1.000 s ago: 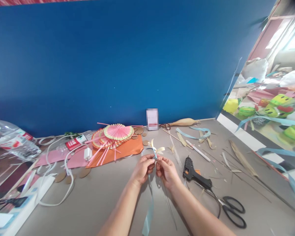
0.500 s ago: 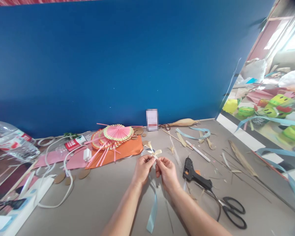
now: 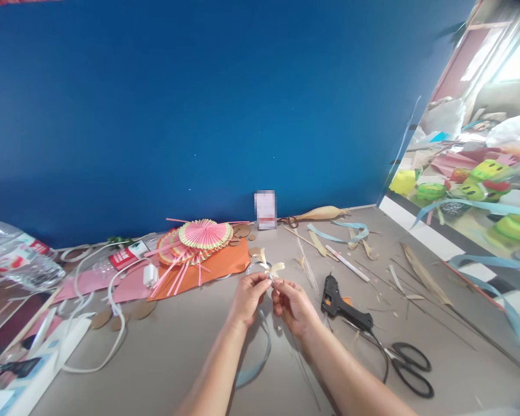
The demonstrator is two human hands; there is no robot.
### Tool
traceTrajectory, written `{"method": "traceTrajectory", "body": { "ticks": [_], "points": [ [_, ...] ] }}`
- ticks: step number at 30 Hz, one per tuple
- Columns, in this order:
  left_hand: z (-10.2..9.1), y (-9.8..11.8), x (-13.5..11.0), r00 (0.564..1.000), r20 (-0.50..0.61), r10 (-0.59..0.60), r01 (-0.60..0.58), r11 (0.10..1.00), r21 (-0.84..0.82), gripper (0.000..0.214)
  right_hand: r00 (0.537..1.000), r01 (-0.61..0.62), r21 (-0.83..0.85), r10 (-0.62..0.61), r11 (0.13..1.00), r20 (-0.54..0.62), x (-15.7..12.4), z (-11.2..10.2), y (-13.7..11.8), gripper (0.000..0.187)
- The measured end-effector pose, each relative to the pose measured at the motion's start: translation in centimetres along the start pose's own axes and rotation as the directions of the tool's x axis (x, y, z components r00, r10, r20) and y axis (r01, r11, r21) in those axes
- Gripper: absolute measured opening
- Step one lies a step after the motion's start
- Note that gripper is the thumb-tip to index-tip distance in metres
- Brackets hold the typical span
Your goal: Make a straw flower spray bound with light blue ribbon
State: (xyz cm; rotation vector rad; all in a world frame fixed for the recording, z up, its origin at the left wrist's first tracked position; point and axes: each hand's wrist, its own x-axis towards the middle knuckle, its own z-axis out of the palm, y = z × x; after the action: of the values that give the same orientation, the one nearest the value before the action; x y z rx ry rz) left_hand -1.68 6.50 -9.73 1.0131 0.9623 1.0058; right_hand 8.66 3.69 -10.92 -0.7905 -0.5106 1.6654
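Observation:
My left hand (image 3: 247, 297) and my right hand (image 3: 292, 306) meet over the grey table (image 3: 177, 352), fingers pinched together on a small cream leaf flower (image 3: 268, 264) and the light blue ribbon (image 3: 257, 358) bound to it. The ribbon loops above my fingers and trails down in a curve between my forearms. A thin wire stem (image 3: 301, 370) runs from my right hand toward me.
A black glue gun (image 3: 342, 306) and black scissors (image 3: 409, 367) lie right of my hands. Pink paper fans (image 3: 199, 237) on orange paper sit behind left, with a white cable (image 3: 112, 312), a plastic bottle (image 3: 17, 260), and leaf strips and ribbon scraps (image 3: 342, 234) by the blue wall.
The ribbon tail has swung from hanging straight to curving left under my left forearm. Both hands stayed pinched at the flower, shifting slightly left.

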Motion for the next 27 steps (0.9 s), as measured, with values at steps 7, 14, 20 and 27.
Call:
{"method": "traceTrajectory", "body": {
  "ticks": [7,14,20,27],
  "points": [
    [-0.08,-0.27,0.04,0.997,-0.004,0.075,-0.075,0.996,0.054,0.013,0.996,0.081,-0.081,-0.083,0.993,-0.022,-0.14,-0.11,0.08,0.022],
    [-0.21,-0.57,0.02,0.996,-0.018,0.093,-0.09,0.988,0.128,0.017,0.952,0.23,-0.338,-0.283,0.913,-0.115,-0.41,0.15,0.31,0.017],
    [-0.48,-0.47,0.13,0.992,0.029,0.126,-0.129,0.986,0.107,0.016,0.968,0.184,-0.306,-0.227,0.934,-0.111,-0.73,0.22,-0.21,0.017],
    [-0.76,-0.23,0.1,0.998,0.043,0.047,-0.05,0.996,0.07,0.014,0.996,-0.083,-0.04,0.084,0.996,0.009,-0.33,-0.44,-0.61,0.018]
  ]
}}
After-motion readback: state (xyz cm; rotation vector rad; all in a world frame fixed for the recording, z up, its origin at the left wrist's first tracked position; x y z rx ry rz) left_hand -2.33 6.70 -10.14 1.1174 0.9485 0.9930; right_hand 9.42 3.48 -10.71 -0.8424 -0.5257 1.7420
